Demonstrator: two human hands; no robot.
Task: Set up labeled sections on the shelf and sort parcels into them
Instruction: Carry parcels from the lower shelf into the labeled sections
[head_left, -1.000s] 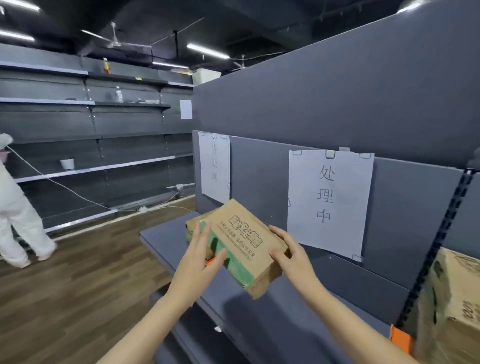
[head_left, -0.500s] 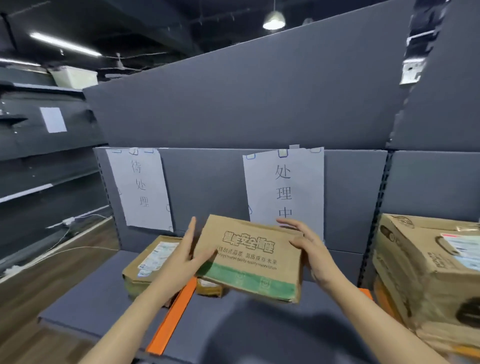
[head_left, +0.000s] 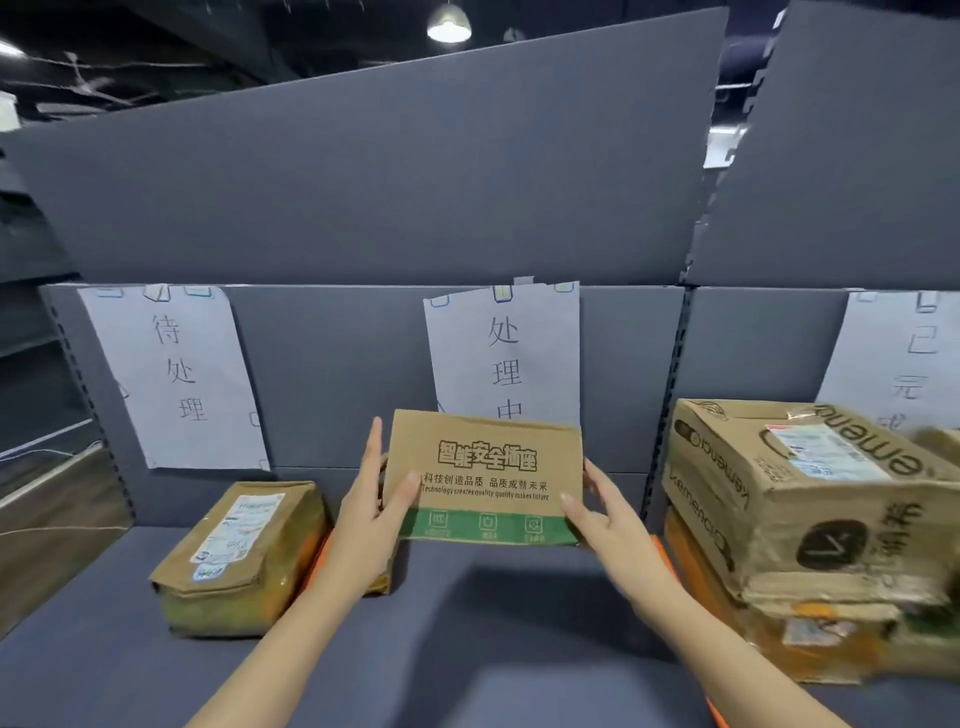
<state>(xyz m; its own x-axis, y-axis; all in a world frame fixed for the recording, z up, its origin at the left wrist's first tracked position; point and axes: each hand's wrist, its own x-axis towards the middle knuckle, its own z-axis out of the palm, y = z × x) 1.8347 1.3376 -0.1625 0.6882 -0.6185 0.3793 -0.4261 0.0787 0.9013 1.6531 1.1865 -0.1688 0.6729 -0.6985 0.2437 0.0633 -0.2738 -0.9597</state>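
Grey shelf under a dark ceiling, label sheets taped behind: a parcel at 9 o'clock, stacked boxes at 3. Left hand and right hand — fingers narrow — pinch the side edges of the cardboard box at centre.

Left hand and right hand are bare, on 2 slender bare forearms.
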